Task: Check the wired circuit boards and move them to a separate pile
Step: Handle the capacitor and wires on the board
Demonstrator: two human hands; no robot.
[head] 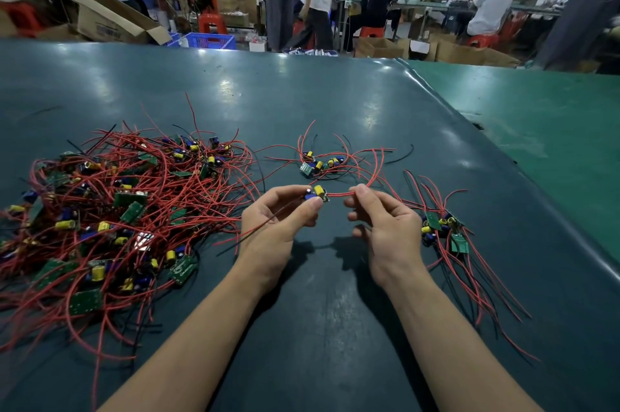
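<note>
Red wires are all over the dark green desk (335,102) in the head view. The left hand (278,220) pinches one small board (317,194) between thumb and fingers, up off the desk. The board has a yellow can and a blue can on it. The right hand (379,223) pinches the red wire (339,194) that comes out of the board, just beside it. Both hands are curled tight around what they hold.

A big pile (110,210) of boards and wires lies to the left. A small pile (322,165) sits just behind the hands. Another small pile (443,230) lies to the right, near the right wrist.

What could go wrong? The long wire loops back over the small pile behind the hands. If the board is moved fast, the wire could catch there and drag other boards along. A hard tug could also pull the wire off the board. Then the piles would get mixed up.
</note>
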